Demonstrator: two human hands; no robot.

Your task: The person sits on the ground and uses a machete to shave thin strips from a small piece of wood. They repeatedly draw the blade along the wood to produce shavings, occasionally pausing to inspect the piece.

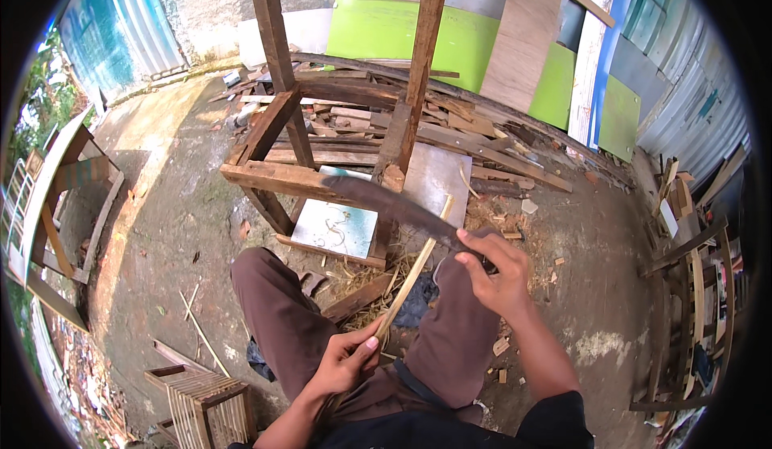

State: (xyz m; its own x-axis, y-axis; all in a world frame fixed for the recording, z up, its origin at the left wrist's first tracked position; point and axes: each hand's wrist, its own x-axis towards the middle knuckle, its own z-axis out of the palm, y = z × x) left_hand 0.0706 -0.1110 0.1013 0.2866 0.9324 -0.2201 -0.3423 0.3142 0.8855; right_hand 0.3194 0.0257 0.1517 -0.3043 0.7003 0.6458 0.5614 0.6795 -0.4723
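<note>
My left hand (pixel 344 362) grips the near end of a long thin bamboo strip (pixel 414 276) that slants up and away over my knees. My right hand (pixel 494 270) is closed on the handle of a long dark machete-like blade (pixel 394 202), which stretches to the left above the strip's far end. The blade's middle crosses the strip near its tip. Both hands are above my brown-trousered legs (pixel 273 312).
An upturned wooden stool frame (pixel 273 177) stands just ahead, with a pale board (pixel 334 228) under it. Scrap planks (pixel 450 127) pile behind, against green panels (pixel 378 31) and corrugated sheets. A small slatted wooden crate (pixel 205 405) sits at my left. Shavings litter the concrete.
</note>
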